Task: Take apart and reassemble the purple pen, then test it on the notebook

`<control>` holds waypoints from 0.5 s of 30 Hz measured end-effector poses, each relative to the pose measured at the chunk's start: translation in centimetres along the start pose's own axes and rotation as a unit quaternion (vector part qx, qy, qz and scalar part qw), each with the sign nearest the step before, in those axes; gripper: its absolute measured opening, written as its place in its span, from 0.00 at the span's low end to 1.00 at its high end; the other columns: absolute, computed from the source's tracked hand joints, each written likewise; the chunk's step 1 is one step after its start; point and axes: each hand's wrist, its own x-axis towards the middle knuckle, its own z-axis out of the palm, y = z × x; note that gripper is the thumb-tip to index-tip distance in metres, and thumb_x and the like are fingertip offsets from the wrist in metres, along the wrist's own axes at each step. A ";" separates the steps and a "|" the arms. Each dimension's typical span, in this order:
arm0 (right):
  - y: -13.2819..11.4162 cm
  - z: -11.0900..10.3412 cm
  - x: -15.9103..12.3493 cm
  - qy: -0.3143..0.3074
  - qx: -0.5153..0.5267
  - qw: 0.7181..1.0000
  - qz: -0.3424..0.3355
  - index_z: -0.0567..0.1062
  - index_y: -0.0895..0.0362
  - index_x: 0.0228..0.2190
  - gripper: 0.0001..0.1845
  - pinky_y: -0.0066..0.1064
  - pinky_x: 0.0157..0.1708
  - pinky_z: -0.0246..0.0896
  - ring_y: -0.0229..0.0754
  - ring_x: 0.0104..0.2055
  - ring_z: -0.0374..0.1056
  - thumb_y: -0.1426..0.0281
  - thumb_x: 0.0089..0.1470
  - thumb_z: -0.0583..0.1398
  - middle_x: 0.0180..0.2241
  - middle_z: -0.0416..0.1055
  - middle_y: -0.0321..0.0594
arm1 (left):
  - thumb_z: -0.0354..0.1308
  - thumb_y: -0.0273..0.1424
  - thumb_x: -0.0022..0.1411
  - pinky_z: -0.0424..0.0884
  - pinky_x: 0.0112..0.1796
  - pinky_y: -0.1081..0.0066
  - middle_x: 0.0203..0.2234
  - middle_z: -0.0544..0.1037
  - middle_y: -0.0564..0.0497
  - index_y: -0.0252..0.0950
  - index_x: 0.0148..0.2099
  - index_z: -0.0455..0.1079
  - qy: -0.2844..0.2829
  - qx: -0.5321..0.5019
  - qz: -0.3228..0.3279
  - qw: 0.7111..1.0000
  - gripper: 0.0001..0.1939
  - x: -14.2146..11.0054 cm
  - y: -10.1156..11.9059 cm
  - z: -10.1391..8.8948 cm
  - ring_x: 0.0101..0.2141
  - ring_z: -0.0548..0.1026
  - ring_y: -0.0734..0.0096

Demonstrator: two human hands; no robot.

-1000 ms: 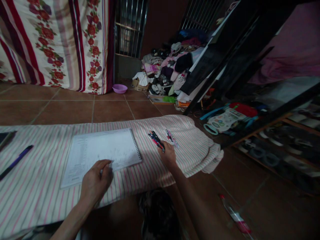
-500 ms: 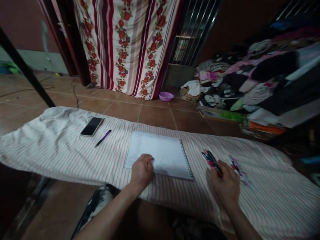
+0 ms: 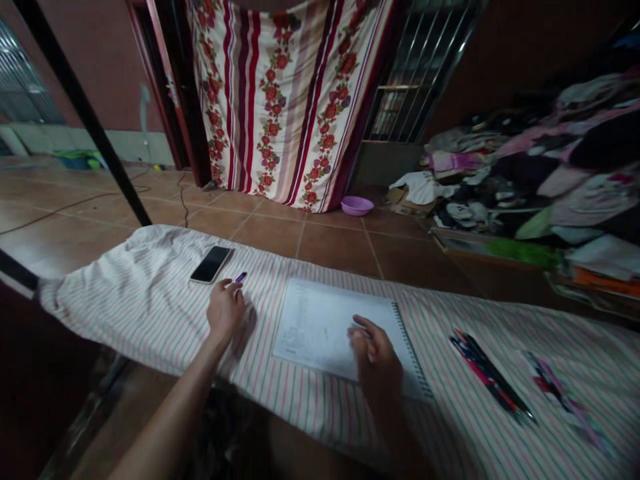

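Observation:
My left hand (image 3: 226, 310) is over a purple pen (image 3: 241, 277) on the striped cloth, its fingers stretched out at the pen and a little apart. The pen's far end shows beyond the fingertips; the hand hides the rest. Above the right part of an open spiral notebook (image 3: 320, 327), my right hand (image 3: 377, 357) hovers with nothing in it, fingers loosely bent and apart. The page carries faint marks along its left side. Right of the notebook lies a bunch of pens (image 3: 493, 377), black, red and blue. Farther right is a second group of pens (image 3: 570, 403), pink and pale, blurred.
A phone (image 3: 211, 264) lies screen up beyond my left hand. The striped cloth (image 3: 165, 313) covers the low surface. On the tiled floor behind stand a purple basin (image 3: 357, 205) and a large heap of clothes (image 3: 500, 160). A dark pole (image 3: 95, 127) slants at left.
My right hand has let go of the bunch of pens, now lying on the cloth, and moved left over the notebook. My left hand has gone from the notebook to the purple pen. The view has shifted.

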 end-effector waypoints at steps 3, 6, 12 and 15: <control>1.1 0.1 -0.8 -0.039 -0.002 0.998 -0.049 0.70 0.56 0.41 0.14 0.32 0.31 0.71 0.40 0.34 0.72 0.65 0.55 0.52 0.38 0.71 0.44 | 0.47 0.29 0.58 0.70 0.37 0.58 0.46 0.71 0.38 0.34 0.43 0.74 0.024 0.035 -0.033 0.999 0.16 0.9 -0.4 0.4 0.45 0.68 0.49; 1.8 -0.2 -1.3 -0.051 -0.022 0.996 -0.064 0.69 0.55 0.42 0.13 0.33 0.31 0.71 0.40 0.34 0.71 0.66 0.56 0.52 0.39 0.70 0.45 | 0.46 0.29 0.59 0.69 0.38 0.59 0.49 0.70 0.42 0.38 0.48 0.71 0.038 0.056 -0.032 0.997 0.18 1.2 -0.5 1.1 0.49 0.64 0.49; 1.7 -1.0 -1.1 -0.057 -0.034 0.995 -0.072 0.69 0.56 0.42 0.13 0.32 0.31 0.70 0.38 0.32 0.71 0.67 0.57 0.51 0.39 0.70 0.45 | 0.50 0.29 0.57 0.66 0.37 0.61 0.46 0.72 0.43 0.36 0.48 0.71 0.027 0.086 -0.048 0.995 0.17 1.3 -1.6 1.6 0.46 0.64 0.51; 1.4 -1.4 -0.7 -0.037 -0.034 0.998 -0.047 0.69 0.56 0.42 0.14 0.31 0.29 0.70 0.37 0.30 0.71 0.66 0.57 0.50 0.37 0.71 0.44 | 0.48 0.28 0.57 0.65 0.37 0.60 0.43 0.74 0.42 0.35 0.48 0.70 0.019 0.087 -0.051 0.995 0.18 1.3 -2.4 1.8 0.45 0.64 0.50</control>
